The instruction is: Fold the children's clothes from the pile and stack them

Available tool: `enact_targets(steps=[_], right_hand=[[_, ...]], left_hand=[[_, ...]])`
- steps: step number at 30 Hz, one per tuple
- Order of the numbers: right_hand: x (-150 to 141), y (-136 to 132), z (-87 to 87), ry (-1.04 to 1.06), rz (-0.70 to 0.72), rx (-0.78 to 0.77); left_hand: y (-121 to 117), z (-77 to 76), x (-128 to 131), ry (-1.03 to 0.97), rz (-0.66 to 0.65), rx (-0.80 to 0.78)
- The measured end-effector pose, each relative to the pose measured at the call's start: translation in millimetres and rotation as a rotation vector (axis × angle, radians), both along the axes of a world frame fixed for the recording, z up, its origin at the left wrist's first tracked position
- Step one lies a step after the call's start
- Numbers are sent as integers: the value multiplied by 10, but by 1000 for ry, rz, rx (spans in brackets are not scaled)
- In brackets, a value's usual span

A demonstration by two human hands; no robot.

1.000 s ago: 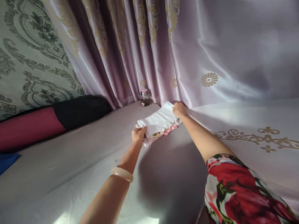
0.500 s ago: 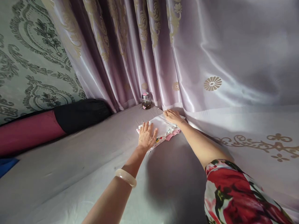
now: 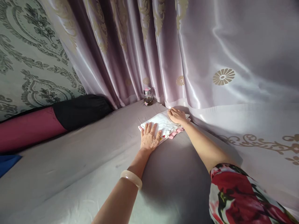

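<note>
A small stack of folded cloth (image 3: 161,122), white on top with pink and a patterned layer at its near edge, lies on the bed sheet (image 3: 93,155) close to the curtain. My left hand (image 3: 149,137) rests flat on the stack's near left part, its fingers stretched out. On the far right part lies my right hand (image 3: 177,115), palm down, fingers extended over the cloth. A pale bangle (image 3: 131,179) circles my left wrist. Just beyond the cloth stands a small glass jar (image 3: 148,97) with a silver and pink lid and dark contents.
A long maroon and black roll (image 3: 81,112) lies along the patterned wall (image 3: 39,62) on the left. Something blue (image 3: 9,164) shows at the left edge. Shiny mauve curtains (image 3: 198,62) hang behind and to the right, reaching down to the bed.
The view has shifted slightly, so the jar and curtain sit a little differently. Both hands stay on the cloth stack, and its white top looks more brightly lit.
</note>
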State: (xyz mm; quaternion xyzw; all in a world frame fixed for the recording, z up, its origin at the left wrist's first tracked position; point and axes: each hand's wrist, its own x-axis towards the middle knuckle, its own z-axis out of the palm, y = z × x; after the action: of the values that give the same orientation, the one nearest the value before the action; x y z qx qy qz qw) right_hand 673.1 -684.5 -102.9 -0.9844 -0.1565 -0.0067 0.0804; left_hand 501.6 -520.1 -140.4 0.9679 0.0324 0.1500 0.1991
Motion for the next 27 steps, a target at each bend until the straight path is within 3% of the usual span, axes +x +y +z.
enact_targets(steps=[11, 17, 22, 27], right_hand=[[22, 3, -8, 18, -8, -18], [-5, 9, 115, 66, 7, 38], [-239, 266, 241, -14, 63, 87], [-595, 574, 128, -61, 88, 57]], left_hand=[[27, 7, 0, -12, 4, -81], [40, 10, -2, -50, 18, -146], [36, -4, 3, -89, 56, -182], [55, -13, 5, -68, 33, -189]])
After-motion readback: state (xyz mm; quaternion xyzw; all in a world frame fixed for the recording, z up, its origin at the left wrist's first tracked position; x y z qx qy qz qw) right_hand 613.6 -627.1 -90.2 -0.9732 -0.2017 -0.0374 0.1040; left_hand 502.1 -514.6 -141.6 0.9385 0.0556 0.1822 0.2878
